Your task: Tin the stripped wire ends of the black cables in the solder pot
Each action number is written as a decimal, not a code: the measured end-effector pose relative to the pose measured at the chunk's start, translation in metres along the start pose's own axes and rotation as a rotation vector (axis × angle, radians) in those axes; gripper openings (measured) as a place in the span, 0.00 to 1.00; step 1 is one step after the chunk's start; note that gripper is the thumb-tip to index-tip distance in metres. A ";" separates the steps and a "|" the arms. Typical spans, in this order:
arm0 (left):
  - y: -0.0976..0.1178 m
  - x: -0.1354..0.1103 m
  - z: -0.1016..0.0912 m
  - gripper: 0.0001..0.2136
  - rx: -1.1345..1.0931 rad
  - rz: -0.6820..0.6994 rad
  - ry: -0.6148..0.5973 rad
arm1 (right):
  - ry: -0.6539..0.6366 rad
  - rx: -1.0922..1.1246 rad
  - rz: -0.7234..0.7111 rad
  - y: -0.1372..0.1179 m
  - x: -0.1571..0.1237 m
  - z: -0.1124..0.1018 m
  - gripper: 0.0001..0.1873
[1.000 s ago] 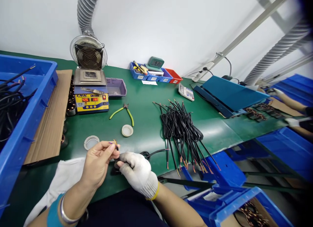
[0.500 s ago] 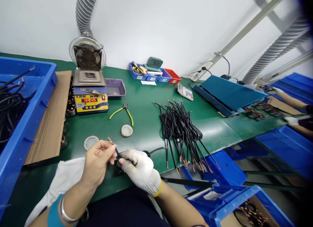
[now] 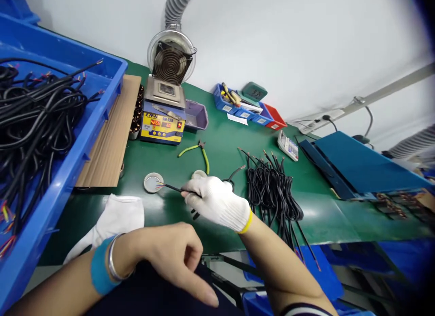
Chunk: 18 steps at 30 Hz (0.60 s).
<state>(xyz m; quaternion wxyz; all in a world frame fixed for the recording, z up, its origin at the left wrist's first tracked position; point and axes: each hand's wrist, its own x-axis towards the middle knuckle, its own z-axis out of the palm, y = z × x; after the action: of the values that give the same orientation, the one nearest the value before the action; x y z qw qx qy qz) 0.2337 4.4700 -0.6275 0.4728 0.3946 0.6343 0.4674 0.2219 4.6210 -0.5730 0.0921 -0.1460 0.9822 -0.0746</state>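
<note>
My right hand (image 3: pixel 215 200), in a white knit glove with a yellow cuff edge, pinches a black cable (image 3: pixel 172 188). The cable's thin coloured wire ends reach over a small round dish (image 3: pixel 148 175) with something pale inside. Whether the wires touch the contents I cannot tell. My left hand (image 3: pixel 173 252) is bare, below and left of the gloved one, its thumb stretched away from the bent fingers and nothing in its grip. Partly behind the glove are a second small dish (image 3: pixel 199 174) and green-handled cutters (image 3: pixel 206 161). A white glove (image 3: pixel 122 215) lies on the left.
At left stands a blue crate (image 3: pixel 113 75) of black cables, beside a cardboard sheet (image 3: pixel 112 130). Behind the dishes is a solder pot (image 3: pixel 163 125) with a digital display. Bundled black cables (image 3: pixel 270 189) lie right of my glove, below a calculator (image 3: pixel 287 146).
My left hand has let go of the wire ends and dropped down and right. My right hand has swung the cable's end over the dish. The view has shifted left.
</note>
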 end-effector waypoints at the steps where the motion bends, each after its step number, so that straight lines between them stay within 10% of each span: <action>1: -0.001 -0.001 0.001 0.22 0.031 -0.017 -0.034 | -0.011 -0.033 -0.006 -0.002 0.005 0.001 0.13; 18: -0.014 0.004 0.007 0.22 0.057 0.038 0.043 | -0.082 -0.316 -0.045 -0.018 0.036 -0.002 0.15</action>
<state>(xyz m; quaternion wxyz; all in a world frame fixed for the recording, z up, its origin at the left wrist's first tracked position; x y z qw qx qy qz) 0.2389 4.4720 -0.6424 0.4387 0.4096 0.6498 0.4664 0.1926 4.5932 -0.5739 0.1063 -0.1837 0.9735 0.0848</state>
